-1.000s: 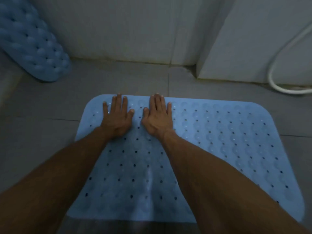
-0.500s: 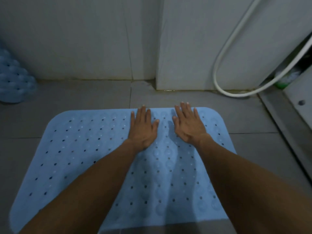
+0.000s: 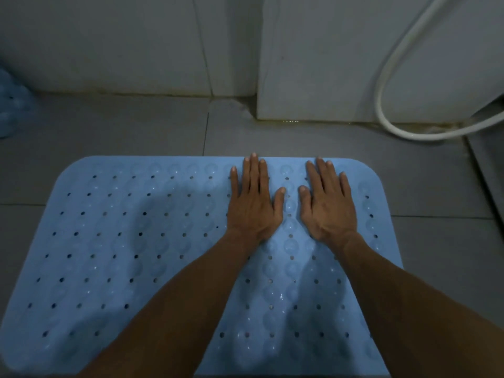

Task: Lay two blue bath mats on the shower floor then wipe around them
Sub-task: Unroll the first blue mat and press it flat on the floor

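Edges and arms cutting things off

The near edge of the blue mat (image 3: 117, 241) is running out of frame and both forearms are covering part of it; a second blue mat (image 3: 11, 105) is showing only a blurred sliver at the far left, and the white hose (image 3: 395, 64) is leaving frame at top and right

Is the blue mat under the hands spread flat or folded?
Spread flat: the mat lies open on the floor, both far corners showing.

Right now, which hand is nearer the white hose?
Right. The right hand lies flat on the mat near its right edge, toward the hose; the left hand lies beside it, farther left.
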Demonstrator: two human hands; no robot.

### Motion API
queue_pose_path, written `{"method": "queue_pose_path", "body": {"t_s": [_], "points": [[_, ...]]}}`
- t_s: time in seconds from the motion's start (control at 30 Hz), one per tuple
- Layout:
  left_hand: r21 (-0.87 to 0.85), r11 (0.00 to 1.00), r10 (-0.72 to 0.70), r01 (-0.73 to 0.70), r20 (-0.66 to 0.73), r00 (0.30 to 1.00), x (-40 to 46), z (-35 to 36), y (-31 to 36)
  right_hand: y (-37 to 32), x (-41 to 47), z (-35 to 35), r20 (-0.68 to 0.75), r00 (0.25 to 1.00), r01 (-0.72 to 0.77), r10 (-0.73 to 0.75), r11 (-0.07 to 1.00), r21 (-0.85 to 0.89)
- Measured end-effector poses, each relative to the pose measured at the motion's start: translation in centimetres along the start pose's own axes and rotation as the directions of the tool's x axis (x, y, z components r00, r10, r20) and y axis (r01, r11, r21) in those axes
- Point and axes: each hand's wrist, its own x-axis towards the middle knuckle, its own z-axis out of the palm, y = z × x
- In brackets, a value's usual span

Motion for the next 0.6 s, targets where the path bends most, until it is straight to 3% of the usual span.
{"method": "queue_pose_path", "body": {"t_s": [0.37,0.6], "points": [[-0.02,0.999,-0.037,0.04,0.103,0.994,0.4,-0.8,0.4,-1.7,1.1,-0.9,-0.049,0.988,-0.141,0.145,0.987,0.074],[0.003,0.999,-0.043,0.043,0.159,0.986,0.8,-1.2,0.5,-1.5,1.6,-0.9,0.058,0.99,-0.127,0.126,0.992,0.014]]}}
